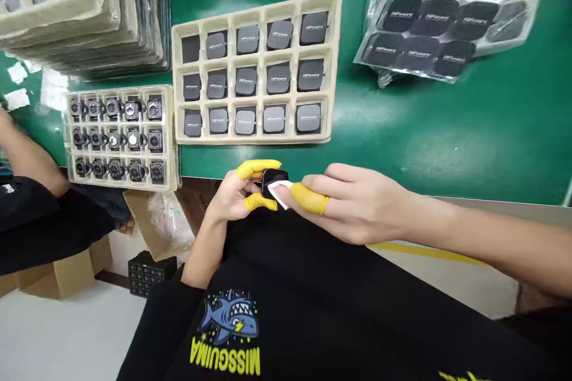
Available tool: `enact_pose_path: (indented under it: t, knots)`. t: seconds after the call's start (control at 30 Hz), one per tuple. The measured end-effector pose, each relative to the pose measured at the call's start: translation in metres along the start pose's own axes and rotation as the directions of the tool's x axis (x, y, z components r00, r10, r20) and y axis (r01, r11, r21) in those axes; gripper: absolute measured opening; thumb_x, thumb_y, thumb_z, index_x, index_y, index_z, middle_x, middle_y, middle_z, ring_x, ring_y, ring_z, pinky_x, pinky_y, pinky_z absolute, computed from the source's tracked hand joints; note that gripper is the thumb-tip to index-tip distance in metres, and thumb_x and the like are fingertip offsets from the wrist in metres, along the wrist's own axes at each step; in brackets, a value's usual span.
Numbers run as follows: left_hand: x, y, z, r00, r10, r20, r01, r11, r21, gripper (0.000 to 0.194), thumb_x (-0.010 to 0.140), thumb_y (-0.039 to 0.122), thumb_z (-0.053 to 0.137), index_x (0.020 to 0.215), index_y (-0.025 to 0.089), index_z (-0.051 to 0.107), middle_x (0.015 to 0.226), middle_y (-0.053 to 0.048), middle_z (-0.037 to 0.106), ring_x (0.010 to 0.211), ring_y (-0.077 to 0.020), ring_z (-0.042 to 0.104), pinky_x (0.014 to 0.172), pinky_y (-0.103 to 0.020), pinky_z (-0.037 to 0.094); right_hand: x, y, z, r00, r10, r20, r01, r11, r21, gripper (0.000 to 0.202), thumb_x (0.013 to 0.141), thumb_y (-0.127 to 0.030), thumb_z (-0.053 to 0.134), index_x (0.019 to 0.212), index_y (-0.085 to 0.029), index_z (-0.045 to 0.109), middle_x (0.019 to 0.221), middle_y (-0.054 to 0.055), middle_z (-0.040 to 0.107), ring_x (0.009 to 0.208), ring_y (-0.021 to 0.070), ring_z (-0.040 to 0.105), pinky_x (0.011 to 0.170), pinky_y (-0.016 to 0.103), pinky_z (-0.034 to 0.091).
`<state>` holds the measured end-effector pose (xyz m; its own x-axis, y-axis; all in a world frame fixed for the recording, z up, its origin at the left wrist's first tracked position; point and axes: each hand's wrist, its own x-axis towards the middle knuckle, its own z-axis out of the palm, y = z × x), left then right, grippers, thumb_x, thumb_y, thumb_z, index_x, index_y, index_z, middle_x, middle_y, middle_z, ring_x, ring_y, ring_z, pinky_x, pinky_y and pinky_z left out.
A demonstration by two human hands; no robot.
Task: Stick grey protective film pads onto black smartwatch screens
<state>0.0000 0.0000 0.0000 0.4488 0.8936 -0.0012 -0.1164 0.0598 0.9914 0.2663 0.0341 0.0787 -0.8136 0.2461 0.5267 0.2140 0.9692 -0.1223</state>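
Note:
My left hand (235,193), with yellow finger cots on thumb and finger, grips a black smartwatch (273,177) by its edges, just off the table's near edge. My right hand (348,199), a yellow cot on one finger, pinches a small white cloth (279,194) and presses it against the watch's dark face. Part of the watch is hidden behind the cloth and fingers. Beyond my hands lies a cream tray (257,144) whose compartments hold dark square pieces, most printed "HiFuture"; the far left one shows no print.
At left, another cream tray (168,131) holds several watch bodies, backs up. Stacked trays (138,18) rise behind it. Plastic-wrapped trays (504,41) lie at the far right on the green table (429,143). Another person's arm (33,152) is at the left edge; a cardboard box (145,226) stands below.

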Motion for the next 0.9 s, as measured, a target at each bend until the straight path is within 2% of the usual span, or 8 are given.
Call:
enact_pose_path:
  t: [0.07, 0.17, 0.3, 0.4, 0.47, 0.63, 0.73, 0.9]
  knots:
    - [0.003, 0.001, 0.0, 0.998, 0.015, 0.066, -0.022, 0.995, 0.098, 0.069, 0.092, 0.058, 0.089, 0.149, 0.023, 0.07, 0.115, -0.008, 0.086, 0.091, -0.0183, 0.085, 0.077, -0.021, 0.066, 0.004, -0.001, 0.004, 1.0, -0.02, -0.001, 0.02, 1.0, 0.011, 0.028, 0.113, -0.008, 0.053, 0.111, -0.008, 0.081, 0.107, 0.008, 0.075, 0.089, 0.0186, 0.06, 0.064, 0.039, 0.034]
    - [0.004, 0.0, 0.002, 0.994, 0.033, 0.106, -0.046, 0.991, 0.125, 0.069, 0.092, 0.06, 0.089, 0.147, 0.022, 0.071, 0.116, -0.01, 0.085, 0.092, -0.0208, 0.085, 0.079, -0.025, 0.069, 0.007, 0.001, 0.009, 1.0, -0.006, -0.008, 0.006, 0.999, -0.046, 0.023, 0.112, -0.009, 0.057, 0.114, -0.011, 0.08, 0.105, 0.008, 0.074, 0.089, 0.0187, 0.06, 0.064, 0.039, 0.035]
    - [-0.001, -0.003, 0.006, 1.0, -0.024, 0.018, 0.025, 0.999, -0.037, 0.074, 0.089, 0.062, 0.091, 0.148, 0.024, 0.068, 0.128, -0.012, 0.083, 0.092, -0.0233, 0.086, 0.071, -0.027, 0.071, 0.002, 0.008, 0.008, 0.998, 0.055, 0.002, -0.054, 0.983, -0.176, 0.027, 0.106, -0.005, 0.061, 0.127, -0.015, 0.076, 0.091, 0.004, 0.07, 0.087, 0.0198, 0.061, 0.065, 0.037, 0.039]
    - [-0.005, -0.003, 0.007, 0.996, -0.084, -0.027, 0.08, 0.989, -0.128, 0.071, 0.089, 0.055, 0.093, 0.147, 0.025, 0.067, 0.127, -0.011, 0.084, 0.09, -0.0236, 0.087, 0.073, -0.03, 0.073, -0.004, 0.006, 0.002, 0.998, 0.064, 0.018, -0.06, 0.981, -0.182, 0.03, 0.105, -0.003, 0.061, 0.13, -0.015, 0.074, 0.086, 0.003, 0.068, 0.086, 0.0197, 0.062, 0.064, 0.037, 0.04]
    - [-0.006, -0.003, 0.006, 0.997, -0.076, -0.024, 0.072, 0.988, -0.139, 0.071, 0.088, 0.051, 0.096, 0.147, 0.024, 0.068, 0.123, -0.011, 0.085, 0.091, -0.0239, 0.087, 0.073, -0.029, 0.072, -0.006, 0.001, -0.001, 0.999, 0.045, 0.026, -0.041, 0.99, -0.133, 0.027, 0.105, -0.002, 0.062, 0.125, -0.014, 0.075, 0.088, 0.003, 0.069, 0.088, 0.019, 0.062, 0.064, 0.037, 0.039]
    - [-0.003, -0.002, 0.003, 0.997, -0.052, 0.052, 0.054, 0.997, -0.048, 0.073, 0.088, 0.06, 0.093, 0.148, 0.025, 0.07, 0.116, -0.009, 0.085, 0.097, -0.0235, 0.086, 0.075, -0.025, 0.069, -0.001, -0.011, 0.001, 1.0, 0.012, 0.013, -0.012, 1.0, -0.01, 0.019, 0.108, -0.007, 0.062, 0.116, -0.011, 0.079, 0.105, 0.008, 0.074, 0.093, 0.0185, 0.061, 0.064, 0.039, 0.035]
    - [-0.002, -0.002, 0.004, 0.996, -0.065, 0.063, 0.067, 0.997, -0.042, 0.072, 0.089, 0.055, 0.094, 0.149, 0.026, 0.069, 0.121, -0.009, 0.084, 0.095, -0.0218, 0.085, 0.073, -0.023, 0.069, 0.006, -0.008, 0.004, 0.999, 0.042, 0.013, -0.041, 0.996, -0.075, 0.02, 0.11, -0.008, 0.061, 0.112, -0.012, 0.08, 0.1, 0.007, 0.073, 0.091, 0.0195, 0.059, 0.065, 0.039, 0.035]
    - [-0.002, -0.003, 0.005, 0.998, -0.063, 0.015, 0.064, 0.99, -0.123, 0.069, 0.085, 0.051, 0.097, 0.144, 0.027, 0.069, 0.135, -0.011, 0.082, 0.111, -0.0286, 0.086, 0.074, -0.028, 0.074, 0.002, -0.002, 0.002, 0.986, 0.16, 0.051, -0.148, 0.97, -0.192, 0.024, 0.107, -0.005, 0.061, 0.114, -0.017, 0.081, 0.09, 0.005, 0.071, 0.086, 0.0208, 0.059, 0.067, 0.037, 0.038]
